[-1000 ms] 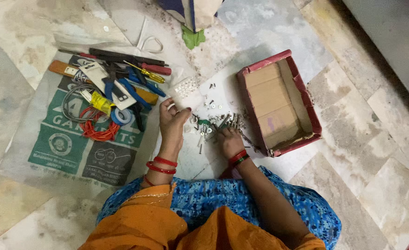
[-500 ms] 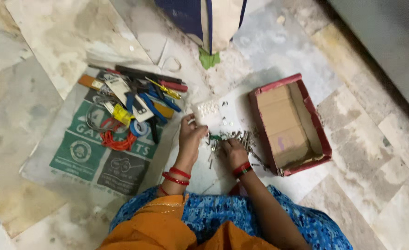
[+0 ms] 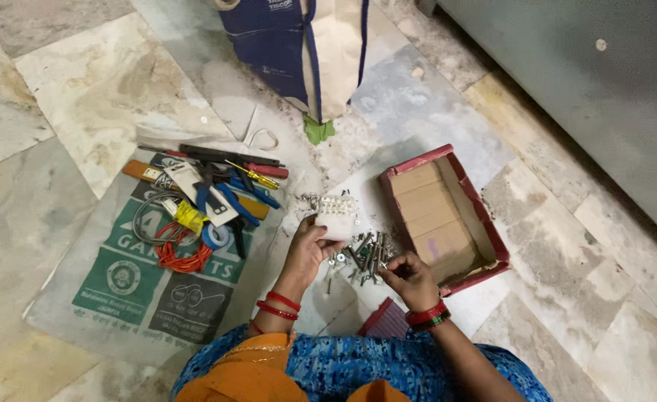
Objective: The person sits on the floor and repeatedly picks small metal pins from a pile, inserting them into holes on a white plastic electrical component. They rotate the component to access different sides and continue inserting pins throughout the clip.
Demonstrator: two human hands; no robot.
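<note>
At centre, left hand [image 3: 307,249] grips a white packet [image 3: 337,216], lifted clear for picking; right hand [image 3: 410,275], fingers pinched together over the screw pile [image 3: 365,257]; red box [image 3: 447,160] at 3 o'clock, open to receive; tools [image 3: 217,186] on green-printed sack [image 3: 131,279] at 9 o'clock; blue-and-beige bag [image 3: 298,45] at 12.
</note>
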